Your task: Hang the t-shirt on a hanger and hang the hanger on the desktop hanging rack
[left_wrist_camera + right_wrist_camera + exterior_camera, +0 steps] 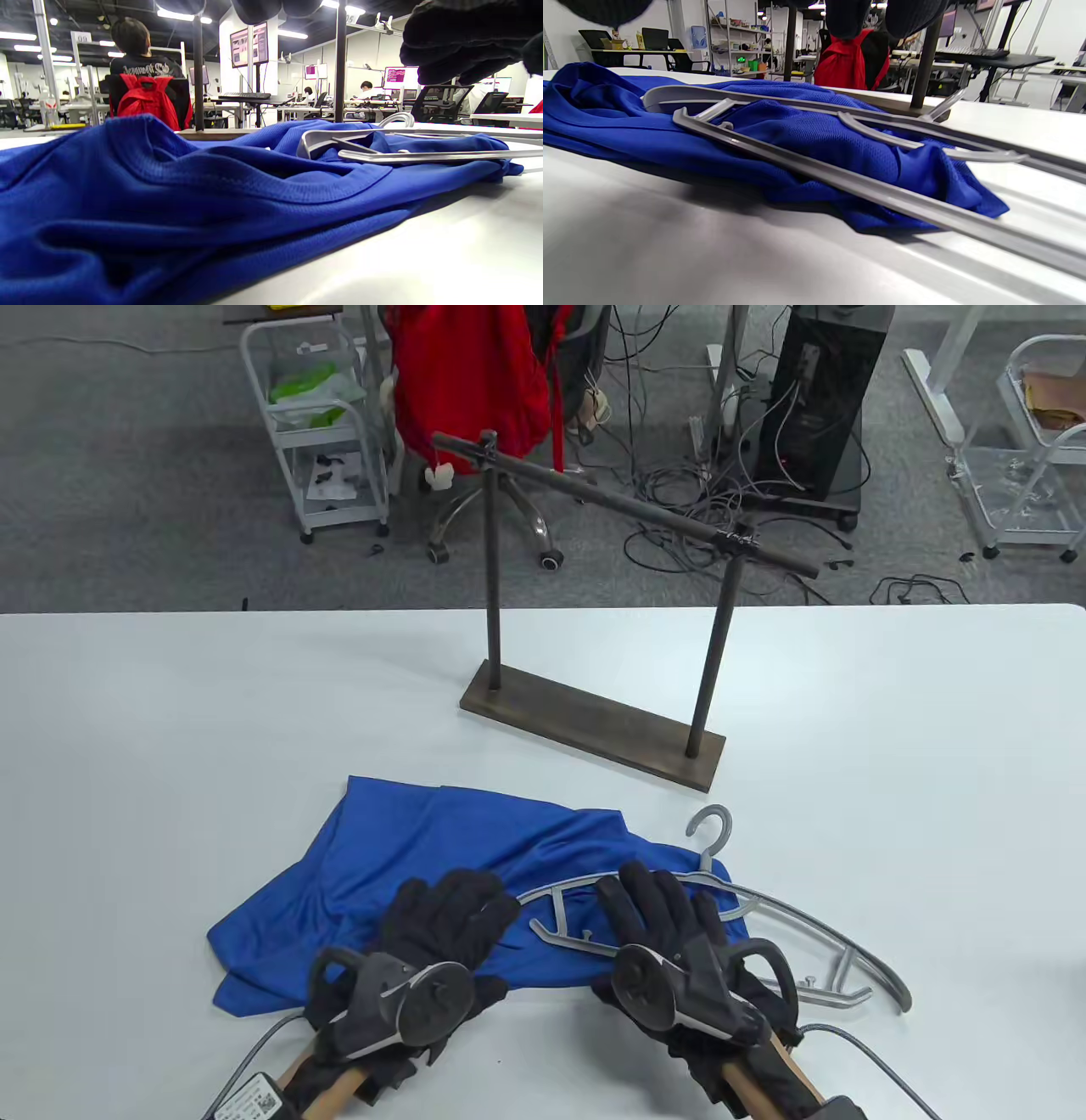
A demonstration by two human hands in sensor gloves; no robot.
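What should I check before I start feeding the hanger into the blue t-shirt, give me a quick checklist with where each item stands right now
1. Hanger reachable: ok, it lies flat, partly on the t-shirt, partly on the table.
2. Right hand has a grip on the hanger: not ok, its fingers lie straight over the hanger.
3. Left hand holds the shirt: not ok, it rests flat on the cloth.
4. Neck opening located: ok, the collar shows in the left wrist view, below the hanger.
5. Shirt spread flat: not ok, it is bunched and folded.
6. Rack bar free: ok, nothing hangs on it, and it stands upright behind the shirt.
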